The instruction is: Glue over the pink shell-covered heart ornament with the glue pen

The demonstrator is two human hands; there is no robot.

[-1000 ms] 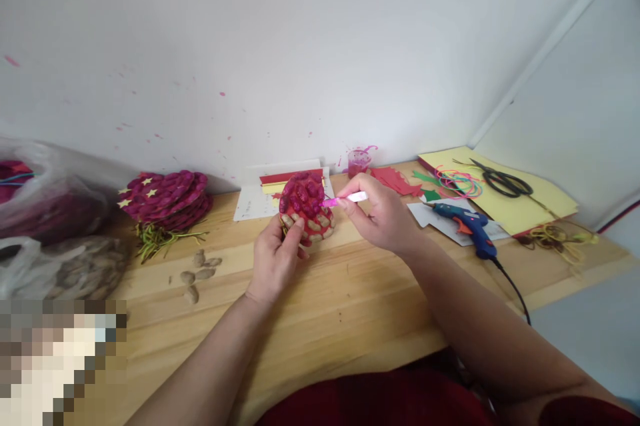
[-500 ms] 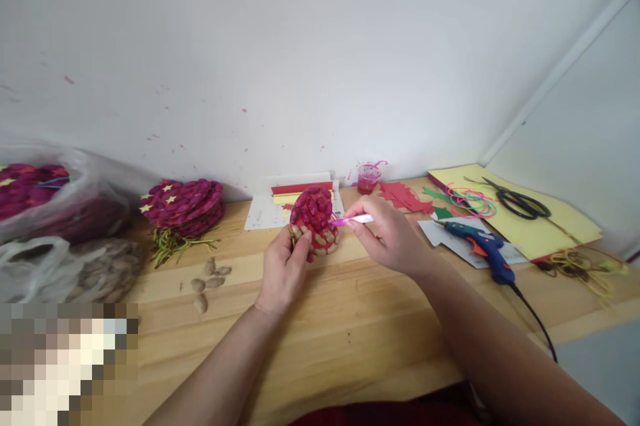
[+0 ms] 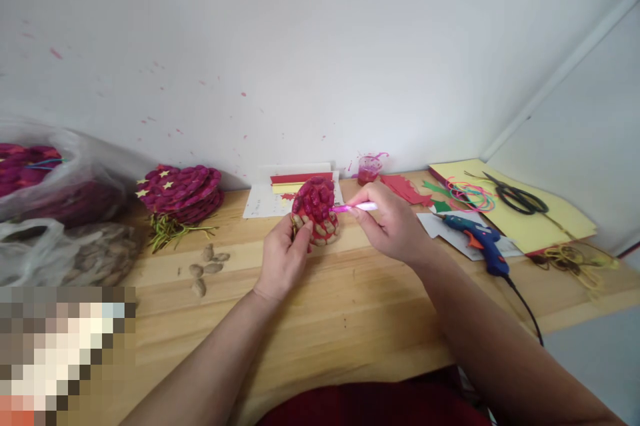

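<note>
My left hand [image 3: 284, 258] is closed round a round red disc covered with peanut shells [image 3: 315, 211], held upright above the wooden table [image 3: 350, 306]. Most shells on it are painted magenta, and the lower rows are bare tan. My right hand [image 3: 393, 226] pinches a small white-handled paintbrush [image 3: 356, 207]. Its pink tip touches the right side of the disc.
A stack of painted discs with yellow stars [image 3: 181, 191] lies at the left, beside loose peanut shells [image 3: 205, 269] and plastic bags [image 3: 55, 219]. A pink paint cup [image 3: 369, 169], paper sheets [image 3: 280, 196], a blue glue gun [image 3: 480, 239], scissors [image 3: 517, 196] and yellow paper [image 3: 530, 206] sit at the right.
Both hands stay on the disc and the brush, and the brush tip keeps working at the disc's right side. The view has shifted slightly.
</note>
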